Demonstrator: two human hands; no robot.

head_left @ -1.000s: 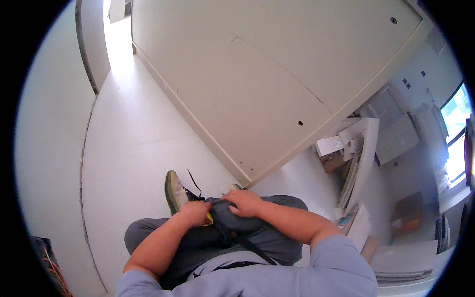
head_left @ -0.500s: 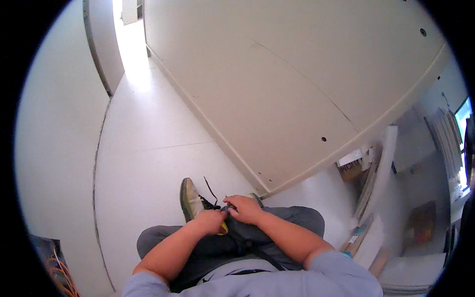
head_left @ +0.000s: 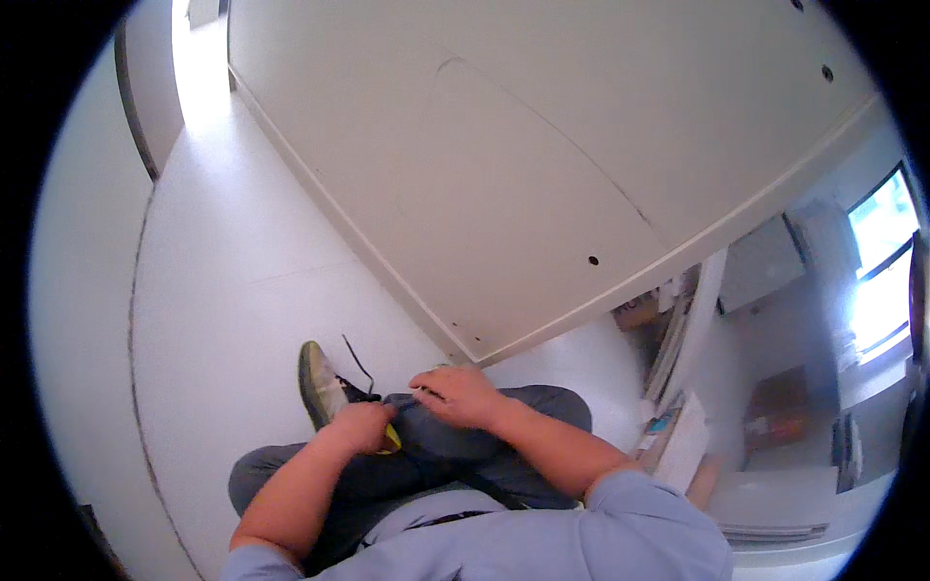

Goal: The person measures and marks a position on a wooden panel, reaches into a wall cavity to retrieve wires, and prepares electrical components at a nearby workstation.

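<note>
Left hand [head_left: 362,427] closes round one yellow object [head_left: 391,441]; right hand [head_left: 459,395] bends its fingers, grip impossible to tell. One laced sneaker [head_left: 325,385] at eleven o'clock, one pale panel [head_left: 523,184] at twelve.

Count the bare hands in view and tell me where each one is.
2. The left hand is just below the pale shoe, with a yellow object against it; the right hand is farther right, over the grey trousers. No others seem hidden.
</note>
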